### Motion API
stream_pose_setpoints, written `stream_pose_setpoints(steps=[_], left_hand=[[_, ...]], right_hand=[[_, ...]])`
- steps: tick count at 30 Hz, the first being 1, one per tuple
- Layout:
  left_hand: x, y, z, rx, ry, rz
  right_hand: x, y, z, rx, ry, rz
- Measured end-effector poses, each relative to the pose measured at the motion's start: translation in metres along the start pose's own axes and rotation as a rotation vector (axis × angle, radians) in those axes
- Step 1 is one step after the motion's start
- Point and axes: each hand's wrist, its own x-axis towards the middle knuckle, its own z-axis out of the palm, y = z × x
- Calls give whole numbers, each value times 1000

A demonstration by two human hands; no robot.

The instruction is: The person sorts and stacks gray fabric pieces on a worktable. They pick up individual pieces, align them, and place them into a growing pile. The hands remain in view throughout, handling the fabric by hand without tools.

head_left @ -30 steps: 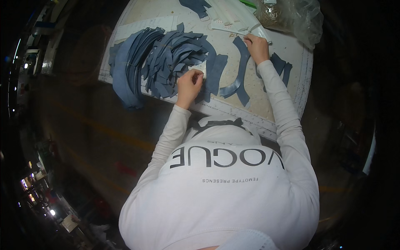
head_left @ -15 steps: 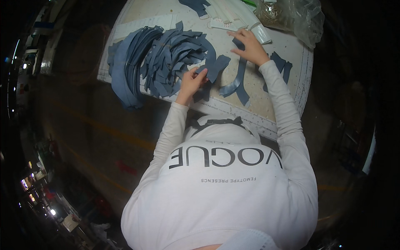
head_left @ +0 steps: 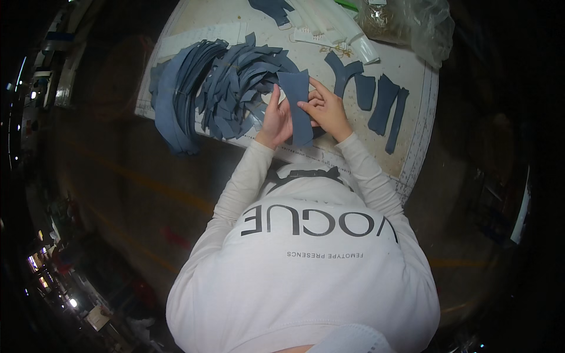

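A flat blue-grey cut piece [head_left: 299, 103], wide at the top and narrower below, stands upright between my two hands near the table's front edge. Its material looks like leather or fabric; I cannot tell which. My right hand [head_left: 329, 113] pinches its right edge, thumb in front. From the left, my left hand [head_left: 278, 122] holds it, thumb raised, the other fingers partly hidden behind it. Just left of that hand lies a fanned heap of similar pieces [head_left: 235, 88]. A bundle of long curved strips [head_left: 179, 97] sits farther left, overhanging the front edge.
Right of my hands, several separate cut pieces [head_left: 384, 105] lie in a row on the pale table [head_left: 406, 141]. White strips [head_left: 329, 23], thin tan bands [head_left: 343, 49] and another blue piece [head_left: 272, 10] lie at the back. A clear plastic bag [head_left: 426, 29] stands back right.
My right hand has come down and left from the back of the table to meet my left hand. The cut piece is now upright between both. The pieces on the right lie differently.
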Motion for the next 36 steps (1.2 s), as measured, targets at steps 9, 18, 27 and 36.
stream_pose_setpoints(steps=[9,18,27,36], left_hand=[[-12,-9,-17,-57,167,157],[-15,-12,-31,39,217,217],[-31,-3,-32,-155,92,158],[-42,1,-31,120,279,182]], right_hand=[[5,24,0,-323,298,-380],[-7,38,23,-234,216,-381],[3,33,-4,66,266,-169],[1,39,0,335,45,-63]])
